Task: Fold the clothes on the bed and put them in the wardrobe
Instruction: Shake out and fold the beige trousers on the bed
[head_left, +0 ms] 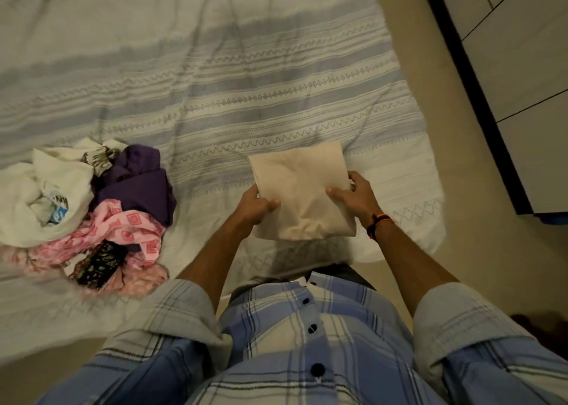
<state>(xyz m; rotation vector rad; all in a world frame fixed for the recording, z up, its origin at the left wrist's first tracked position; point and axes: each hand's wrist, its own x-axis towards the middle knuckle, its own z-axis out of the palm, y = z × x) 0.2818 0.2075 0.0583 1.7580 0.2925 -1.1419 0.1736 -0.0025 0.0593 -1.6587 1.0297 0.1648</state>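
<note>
Left hand point(256, 206) and right hand point(353, 197): each grips one side of folded cream garment point(299, 189), thumbs on top (held just above bed point(276, 82)). Unfolded clothes pile point(89, 214): bed's left part, well apart. Wardrobe point(528, 82): right, beside bed.

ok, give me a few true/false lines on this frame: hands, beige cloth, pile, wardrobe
1. Both hands, left hand and right hand, hold the folded beige cloth. True.
2. The beige cloth is still crumpled and unfolded. False: it is folded into a neat rectangle.
3. The pile of unfolded clothes lies on the bed, to the person's left. True.
4. The pile is all white. False: it has white, purple, pink and dark patterned pieces.
5. The right wrist bears a band. True.
6. The wardrobe stands to the person's left. False: it is on the right, past the edge of the bed.
</note>
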